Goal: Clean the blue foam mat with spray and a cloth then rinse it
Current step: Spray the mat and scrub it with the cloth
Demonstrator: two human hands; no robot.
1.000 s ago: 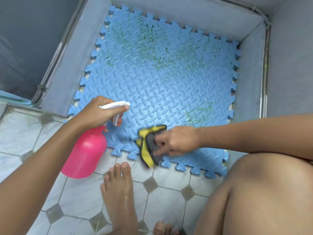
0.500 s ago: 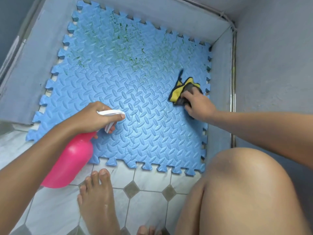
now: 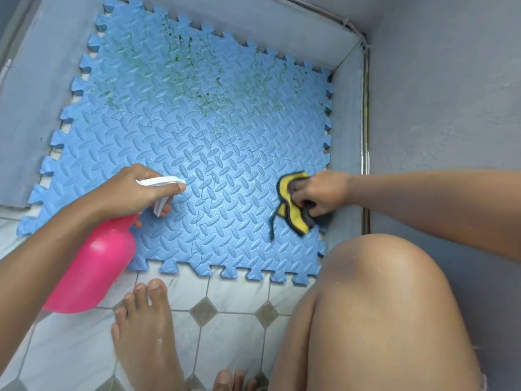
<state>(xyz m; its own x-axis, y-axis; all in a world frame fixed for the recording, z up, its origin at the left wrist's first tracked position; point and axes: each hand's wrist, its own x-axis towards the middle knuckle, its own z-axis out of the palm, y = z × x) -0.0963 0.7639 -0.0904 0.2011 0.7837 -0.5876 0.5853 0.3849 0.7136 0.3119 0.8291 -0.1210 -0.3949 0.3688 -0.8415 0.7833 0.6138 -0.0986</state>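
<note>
While the left hand (image 3: 127,193) grips the pink spray bottle (image 3: 90,266) by its trigger, the right hand (image 3: 324,193) pinches the yellow cloth (image 3: 293,218) against the blue mat (image 3: 197,153).

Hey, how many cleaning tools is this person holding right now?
2. The left hand grips a pink spray bottle at the near-left edge of the blue mat; the right hand holds a yellow cloth on its right side. No others show.

Stained mat (image 3: 197,142) flat; cloth (image 3: 296,222) atop; bottle (image 3: 93,266) tilted.
</note>
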